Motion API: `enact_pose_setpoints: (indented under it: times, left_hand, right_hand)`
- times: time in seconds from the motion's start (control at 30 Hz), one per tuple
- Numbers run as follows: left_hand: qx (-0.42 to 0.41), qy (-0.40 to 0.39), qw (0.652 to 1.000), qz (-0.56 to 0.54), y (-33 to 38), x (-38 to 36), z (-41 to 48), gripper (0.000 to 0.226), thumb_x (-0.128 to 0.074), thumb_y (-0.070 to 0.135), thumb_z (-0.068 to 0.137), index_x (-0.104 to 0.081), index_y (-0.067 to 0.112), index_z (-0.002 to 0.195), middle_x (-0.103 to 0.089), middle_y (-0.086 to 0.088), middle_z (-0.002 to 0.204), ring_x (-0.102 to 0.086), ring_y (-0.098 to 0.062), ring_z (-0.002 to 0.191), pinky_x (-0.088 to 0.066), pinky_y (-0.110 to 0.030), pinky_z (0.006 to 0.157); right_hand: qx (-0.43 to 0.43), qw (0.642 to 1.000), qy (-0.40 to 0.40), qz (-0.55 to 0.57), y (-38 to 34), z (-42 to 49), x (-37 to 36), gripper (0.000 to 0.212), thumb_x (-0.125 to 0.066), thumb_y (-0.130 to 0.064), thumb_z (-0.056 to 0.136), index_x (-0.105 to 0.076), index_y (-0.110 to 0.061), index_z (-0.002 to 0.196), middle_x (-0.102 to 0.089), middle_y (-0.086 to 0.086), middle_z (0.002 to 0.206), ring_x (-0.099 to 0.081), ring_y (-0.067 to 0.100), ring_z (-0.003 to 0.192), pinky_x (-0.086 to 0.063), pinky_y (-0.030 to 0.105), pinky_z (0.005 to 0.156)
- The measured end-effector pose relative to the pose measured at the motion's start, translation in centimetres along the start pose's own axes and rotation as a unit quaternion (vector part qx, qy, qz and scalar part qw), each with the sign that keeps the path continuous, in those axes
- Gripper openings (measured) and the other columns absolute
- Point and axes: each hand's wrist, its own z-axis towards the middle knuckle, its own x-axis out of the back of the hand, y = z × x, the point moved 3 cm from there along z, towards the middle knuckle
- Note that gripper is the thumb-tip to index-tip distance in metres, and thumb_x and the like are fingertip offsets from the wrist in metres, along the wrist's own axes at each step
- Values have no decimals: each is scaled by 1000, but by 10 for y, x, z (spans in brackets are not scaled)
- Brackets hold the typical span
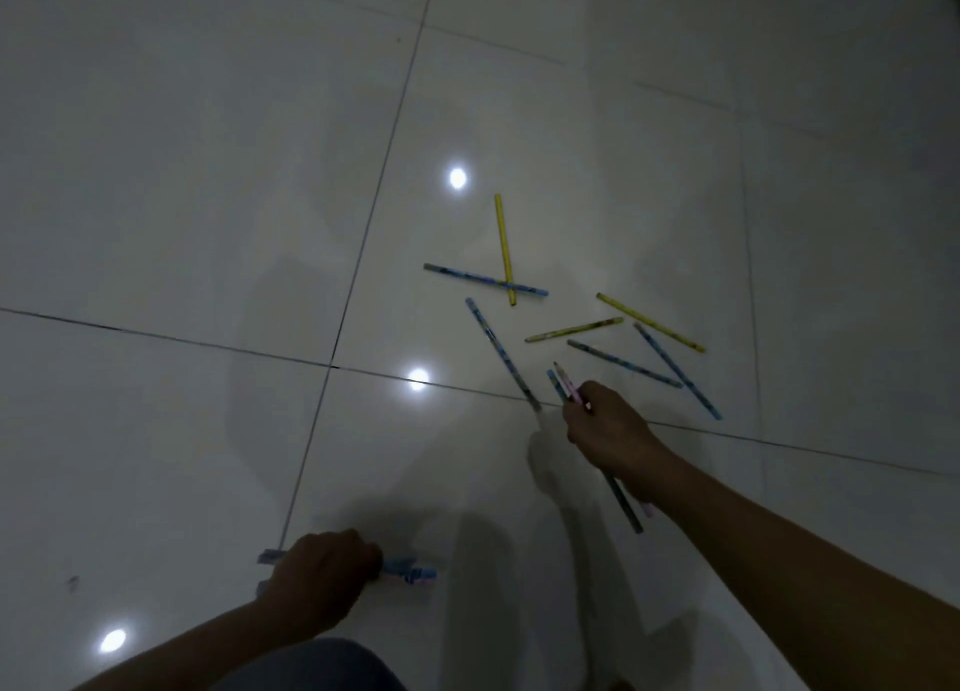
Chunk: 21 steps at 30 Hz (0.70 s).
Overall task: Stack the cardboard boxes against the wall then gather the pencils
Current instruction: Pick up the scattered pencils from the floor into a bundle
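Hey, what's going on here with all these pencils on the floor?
A person is gathering pencils off a tiled floor. The right hand grips a small bunch of pencils right beside the scattered ones. The left hand holds a second bunch low over the floor. Seven loose pencils lie ungathered, among them a yellow one lying across a blue one. No cardboard boxes are in view.
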Motion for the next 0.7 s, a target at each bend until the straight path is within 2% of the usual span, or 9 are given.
enact_pose_setpoints:
  times: [0.07,0.1,0.17,0.23,0.3,0.4,0.5,0.57,0.7]
  left_hand:
    - [27,13,999,-22,-9,-20,3,45,-93,34,26,-56,33,53,-48,5,46,-46,-5,32,-26,-18,32]
    - [36,20,999,-21,-8,-15,3,46,-92,33,27,-56,34,55,-48,6,47,-46,-4,33,-27,-19,32]
    - [40,13,997,-71,-3,4,0,29,-85,34,57,-64,33,76,-60,5,68,-61,-6,55,-44,-22,46]
    - [126,45,983,-129,-8,24,6,19,-56,33,91,-62,28,108,-64,0,103,-65,-13,90,-48,-24,71]
    - [177,21,965,-194,-14,37,15,27,-47,35,96,-60,20,114,-66,-5,111,-64,-19,98,-47,-25,75]
    - [219,56,927,-299,-28,75,18,26,-46,34,98,-61,14,104,-68,-8,95,-65,-23,84,-44,-25,64]
    - [252,92,856,-441,-41,111,14,27,-42,30,100,-57,10,89,-55,-3,70,-51,-16,60,-37,-25,56]
    - [266,114,815,-501,-42,137,10,29,-39,28,100,-53,9,84,-52,-7,70,-46,-19,58,-37,-26,57]
    - [311,130,752,-566,-31,180,12,26,-35,24,101,-50,4,101,-66,-18,80,-50,-22,58,-37,-25,51]
  right_hand:
    - [-1,1000,-1,-2,1,-2,3,25,-43,-30,102,-54,-7,101,-64,19,98,-55,25,73,-38,30,63]
    - [0,1000,-3,-4,0,-3,4,26,-43,-31,102,-54,-7,103,-64,20,100,-55,25,73,-38,30,63]
    - [-4,1000,-4,-6,-1,-1,7,27,-43,-31,102,-54,-6,105,-64,21,102,-52,23,70,-36,29,61]
    - [-5,1000,-3,2,-3,3,10,28,-42,-30,102,-54,-5,108,-64,22,104,-50,22,68,-34,27,59]
    - [1,1000,-4,20,-9,9,12,29,-42,-29,103,-54,-3,111,-63,23,104,-51,23,71,-34,28,61]
    - [-14,997,-7,77,-18,17,9,30,-42,-28,103,-55,-4,114,-59,18,92,-47,22,69,-36,29,62]
    - [-42,983,-18,178,-33,20,10,25,-41,-29,103,-54,-15,119,-54,12,88,-49,22,73,-45,32,66]
    - [-45,970,-17,237,-44,20,14,22,-41,-27,104,-54,-14,116,-55,12,84,-50,24,71,-47,36,71]
    - [-52,939,-26,338,-69,20,15,17,-37,-23,104,-47,-11,111,-50,9,71,-48,19,57,-38,27,51]
